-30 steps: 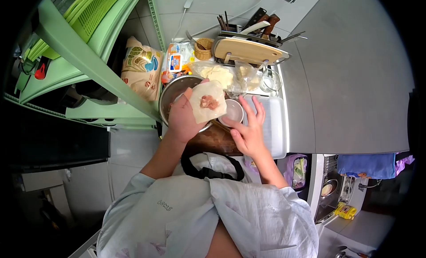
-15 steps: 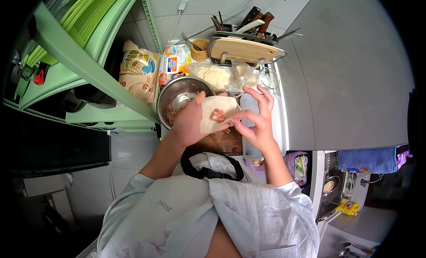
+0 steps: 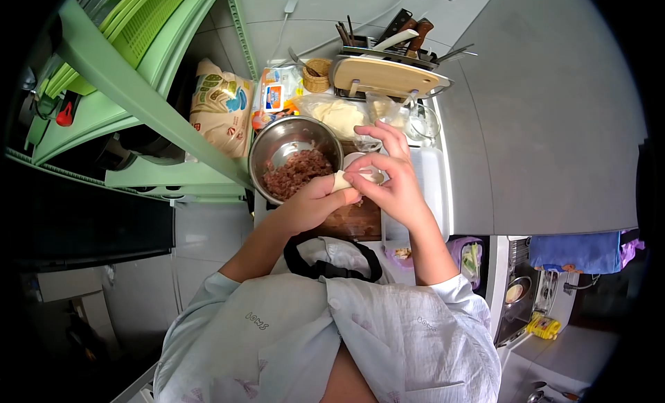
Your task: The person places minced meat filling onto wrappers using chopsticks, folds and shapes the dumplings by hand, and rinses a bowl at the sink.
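A pale dough wrapper (image 3: 342, 182), folded over, is held between my two hands in the head view. My left hand (image 3: 313, 203) grips its left side, thumb on top. The fingertips of my right hand (image 3: 396, 181) pinch its right edge, while the other fingers are raised. The meat filling seen on the wrapper earlier is hidden by the fold. Just behind my left hand stands a steel bowl (image 3: 262, 145) with minced meat (image 3: 299, 173) in it. Beneath my hands lies a brown wooden board (image 3: 353, 223).
A white lidless tray (image 3: 433, 188) lies right of my hands. Behind are a bag of dough wrappers (image 3: 339, 117), a glass bowl (image 3: 423, 123), a light cutting board (image 3: 388, 79) and a knife rack. A green shelf (image 3: 159, 119) and a large printed sack (image 3: 220, 108) stand left.
The wrapper, flat and open on my left hand with meat showing, is folded now. My hands have come closer together, and more of the meat in the bowl shows.
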Tool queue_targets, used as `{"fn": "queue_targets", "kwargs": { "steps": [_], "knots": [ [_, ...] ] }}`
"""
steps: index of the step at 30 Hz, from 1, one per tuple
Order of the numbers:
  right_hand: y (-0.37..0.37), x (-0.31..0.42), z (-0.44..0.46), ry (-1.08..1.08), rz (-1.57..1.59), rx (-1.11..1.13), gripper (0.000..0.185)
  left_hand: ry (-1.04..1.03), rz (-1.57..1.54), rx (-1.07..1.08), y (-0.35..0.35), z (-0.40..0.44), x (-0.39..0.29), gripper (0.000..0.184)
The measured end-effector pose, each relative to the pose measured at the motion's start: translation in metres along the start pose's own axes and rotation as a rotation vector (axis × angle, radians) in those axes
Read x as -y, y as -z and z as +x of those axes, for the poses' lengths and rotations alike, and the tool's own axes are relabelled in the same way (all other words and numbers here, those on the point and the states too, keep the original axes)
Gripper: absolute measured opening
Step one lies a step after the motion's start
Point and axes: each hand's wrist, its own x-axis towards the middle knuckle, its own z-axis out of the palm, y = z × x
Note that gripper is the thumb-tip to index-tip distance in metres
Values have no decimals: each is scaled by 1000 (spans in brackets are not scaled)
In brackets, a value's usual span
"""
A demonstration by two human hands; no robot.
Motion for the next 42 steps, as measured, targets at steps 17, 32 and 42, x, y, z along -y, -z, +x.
{"fn": "queue_targets", "kwargs": {
  "steps": [17,32,42],
  "knots": [
    [9,-2,-10,-87,208,29,11,-163,282,-178,-9,-4,-14,28],
    [-13,-10,-36,-347,546,-91,9,-99,-104,-318,-11,-6,-17,24],
    [-13,6,-31,-406,592,-81,11,-77,-13,-377,-7,-7,-16,27]
  ]
}}
